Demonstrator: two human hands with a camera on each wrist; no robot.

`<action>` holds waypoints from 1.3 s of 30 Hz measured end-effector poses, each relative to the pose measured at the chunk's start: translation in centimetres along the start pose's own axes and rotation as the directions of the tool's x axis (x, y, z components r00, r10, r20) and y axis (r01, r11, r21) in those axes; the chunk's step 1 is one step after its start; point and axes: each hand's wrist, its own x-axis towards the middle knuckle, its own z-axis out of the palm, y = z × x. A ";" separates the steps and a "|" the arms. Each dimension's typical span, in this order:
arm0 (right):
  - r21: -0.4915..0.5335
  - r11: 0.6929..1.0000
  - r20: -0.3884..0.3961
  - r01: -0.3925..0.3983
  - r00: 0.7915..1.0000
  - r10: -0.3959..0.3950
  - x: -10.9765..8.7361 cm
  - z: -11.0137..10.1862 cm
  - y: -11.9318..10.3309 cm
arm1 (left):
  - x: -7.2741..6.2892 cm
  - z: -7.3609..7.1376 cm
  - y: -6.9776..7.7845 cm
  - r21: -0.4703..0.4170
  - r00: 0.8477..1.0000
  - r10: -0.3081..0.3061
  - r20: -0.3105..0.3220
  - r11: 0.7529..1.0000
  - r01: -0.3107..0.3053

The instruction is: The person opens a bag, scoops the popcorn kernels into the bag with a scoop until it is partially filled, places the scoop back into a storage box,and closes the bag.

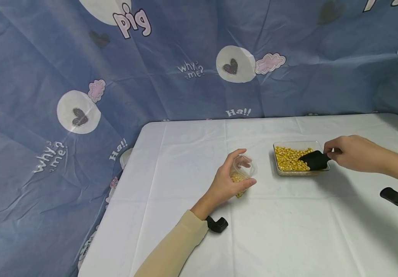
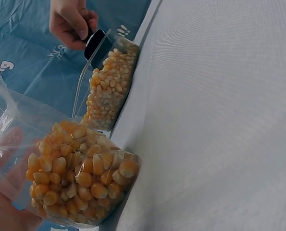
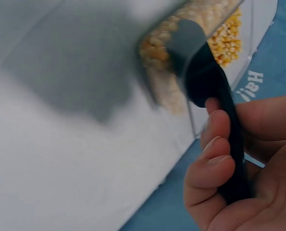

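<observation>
My left hand (image 1: pixel 223 181) holds a clear plastic bag (image 2: pixel 82 175), thumb and fingers spread round its sides. Yellow corn kernels fill the bag's lower part, and its top gapes open. To the right, a clear rectangular container (image 1: pixel 293 173) of corn kernels (image 1: pixel 288 157) stands on the table. My right hand (image 1: pixel 359 154) grips the handle of a black scoop (image 1: pixel 314 160) at the container's right end. The scoop's head dips inside the walls, against the kernels. In the right wrist view, the fingers curl round the scoop's handle (image 3: pixel 236 159).
A white cloth covers the table (image 1: pixel 185 161). Behind it and at the left hangs a blue printed curtain (image 1: pixel 171 50). Black devices (image 1: pixel 217 224) are worn at both wrists. The bag and the container stand apart, with tabletop between them.
</observation>
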 end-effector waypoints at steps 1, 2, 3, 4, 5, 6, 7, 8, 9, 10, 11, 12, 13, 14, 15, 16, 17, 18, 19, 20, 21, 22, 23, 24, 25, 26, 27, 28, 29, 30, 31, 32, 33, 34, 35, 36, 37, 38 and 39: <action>0.012 1.000 -0.001 0.002 1.000 -0.002 0.0 0.2 0.2 | 0.0 0.0 0.0 -0.002 1.000 -0.001 0.000 1.000 0.001; 0.022 1.000 -0.002 0.002 1.000 -0.002 0.0 0.3 0.4 | 0.0 0.0 0.0 -0.005 1.000 -0.001 0.000 1.000 0.001; 0.035 0.999 -0.003 0.001 1.000 -0.001 0.0 0.4 0.6 | 0.0 0.0 0.0 -0.006 1.000 -0.002 0.000 1.000 0.002; 0.050 0.999 0.000 -0.002 1.000 0.002 0.0 0.6 0.8 | 0.0 0.0 0.1 -0.007 1.000 -0.002 0.000 1.000 0.002; 0.064 0.998 0.001 -0.005 1.000 0.005 0.1 0.7 1.0 | 0.0 0.0 0.1 -0.010 1.000 -0.002 0.000 1.000 0.002; 0.077 0.997 0.003 -0.007 1.000 0.007 0.1 0.8 1.1 | 0.0 0.0 0.1 -0.013 1.000 -0.003 -0.001 1.000 0.003; 0.090 0.996 0.005 -0.011 1.000 0.011 0.1 0.9 1.3 | 0.0 0.1 0.0 -0.011 1.000 -0.004 -0.002 1.000 0.004; 0.104 0.994 0.006 -0.016 1.000 0.015 0.1 0.9 1.4 | 0.0 0.1 0.0 -0.013 1.000 -0.005 -0.002 1.000 0.005; 0.115 0.993 0.005 -0.019 1.000 0.018 0.0 1.0 1.5 | 0.0 0.1 0.0 -0.011 1.000 -0.007 -0.003 1.000 0.007; 0.127 0.992 0.006 -0.021 1.000 0.021 0.0 1.1 1.6 | 0.0 0.1 0.0 -0.013 1.000 -0.010 -0.002 1.000 0.010; 0.139 0.990 0.005 -0.023 1.000 0.022 0.0 1.2 1.6 | 0.0 0.1 0.0 -0.013 1.000 -0.012 -0.003 1.000 0.012; 0.148 0.989 0.004 -0.023 1.000 0.023 -0.1 1.2 1.6 | 0.0 0.1 -0.1 -0.015 1.000 -0.014 -0.003 1.000 0.014; 0.156 0.987 0.005 -0.024 1.000 0.023 -0.2 1.3 1.7 | 0.0 0.2 -0.1 -0.018 1.000 -0.017 -0.003 1.000 0.017; 0.165 0.986 0.004 -0.025 1.000 0.024 -0.2 1.4 1.7 | 0.0 0.2 -0.1 -0.020 1.000 -0.017 -0.004 1.000 0.017; 0.169 0.985 0.001 -0.024 1.000 0.024 -0.3 1.4 1.8 | 0.0 0.2 -0.1 -0.020 1.000 -0.018 -0.004 1.000 0.018; 0.174 0.984 0.003 -0.025 1.000 0.025 -0.3 1.5 1.8 | 0.0 0.2 -0.1 -0.023 1.000 -0.019 -0.004 1.000 0.019; 0.179 0.983 0.002 -0.026 1.000 0.026 -0.3 1.5 1.8 | 0.0 0.2 -0.1 -0.024 1.000 -0.018 -0.006 1.000 0.018; 0.185 0.982 0.000 -0.028 1.000 0.029 -0.4 1.6 1.8 | -0.1 0.2 -0.1 -0.025 1.000 -0.018 -0.007 1.000 0.018; 0.190 0.981 -0.002 -0.031 0.999 0.032 -0.4 1.6 1.8 | 0.0 0.2 -0.1 -0.026 1.000 -0.019 -0.007 0.999 0.018; 0.196 0.980 -0.006 -0.034 0.999 0.036 -0.4 1.6 1.7 | 0.0 0.2 -0.1 -0.025 1.000 -0.020 -0.009 0.999 0.020; 0.199 0.979 -0.009 -0.036 0.999 0.039 -0.4 1.7 1.7 | 0.0 0.2 -0.1 -0.026 1.000 -0.021 -0.008 0.999 0.021; 0.203 0.978 -0.010 -0.038 0.999 0.041 -0.3 1.7 1.7 | 0.0 0.2 -0.1 -0.028 1.000 -0.021 -0.008 0.999 0.021; 0.207 0.978 -0.012 -0.039 0.999 0.042 -0.3 1.7 1.6 | 0.0 0.2 -0.2 -0.029 1.000 -0.022 -0.008 0.999 0.022; 0.209 0.977 -0.012 -0.039 0.999 0.042 -0.3 1.8 1.6 | 0.0 0.2 -0.2 -0.029 1.000 -0.023 -0.007 0.999 0.022; 0.210 0.977 -0.012 -0.037 0.999 0.040 -0.2 1.8 1.5 | 0.0 0.2 -0.2 -0.030 1.000 -0.023 -0.007 0.999 0.023; 0.211 0.977 -0.012 -0.037 0.999 0.041 -0.2 1.9 1.5 | 0.0 0.2 -0.2 -0.030 1.000 -0.024 -0.007 0.999 0.024; 0.212 0.976 -0.012 -0.038 0.999 0.041 -0.1 1.9 1.5 | 0.0 0.2 -0.2 -0.032 1.000 -0.023 -0.006 0.999 0.022; 0.213 0.976 -0.013 -0.038 0.999 0.041 -0.1 2.0 1.4 | 0.0 0.2 -0.2 -0.033 1.000 -0.023 -0.007 0.999 0.023; 0.213 0.976 -0.014 -0.038 0.999 0.042 0.0 2.0 1.4 | 0.0 0.2 -0.2 -0.032 1.000 -0.024 -0.007 0.999 0.024; 0.214 0.976 -0.015 -0.039 0.999 0.043 0.0 2.1 1.4 | 0.0 0.2 -0.2 -0.033 1.000 -0.024 -0.007 0.999 0.023; 0.217 0.975 -0.016 -0.040 0.999 0.045 0.1 2.1 1.4 | 0.0 0.2 -0.2 -0.033 1.000 -0.024 -0.007 0.999 0.024; 0.219 0.975 -0.017 -0.040 0.999 0.045 0.1 2.2 1.4 | 0.0 0.2 -0.2 -0.032 1.000 -0.025 -0.007 0.999 0.025; 0.222 0.974 -0.019 -0.038 0.999 0.044 0.1 2.2 1.3 | 0.0 0.2 -0.3 -0.031 1.000 -0.025 -0.007 0.999 0.025; 0.227 0.973 -0.020 -0.036 0.999 0.042 0.2 2.3 1.3 | 0.0 0.1 -0.3 -0.028 1.000 -0.027 -0.008 0.999 0.027; 0.234 0.972 -0.019 -0.034 0.999 0.040 0.2 2.3 1.2 | 0.0 0.2 -0.3 -0.029 1.000 -0.026 -0.007 0.999 0.026; 0.239 0.970 -0.018 -0.036 0.999 0.042 0.2 2.4 1.2 | 0.0 0.2 -0.3 -0.027 1.000 -0.025 -0.007 0.999 0.025; 0.244 0.969 -0.017 -0.038 0.999 0.043 0.2 2.4 1.1 | 0.0 0.1 -0.2 -0.024 1.000 -0.024 -0.007 0.999 0.024; 0.247 0.968 -0.018 -0.039 0.999 0.045 0.2 2.4 1.1 | 0.0 0.1 -0.2 -0.023 1.000 -0.021 -0.006 1.000 0.021; 0.252 0.967 -0.020 -0.036 0.999 0.043 0.3 2.5 1.0 | 0.0 0.1 -0.2 -0.021 1.000 -0.018 -0.006 1.000 0.018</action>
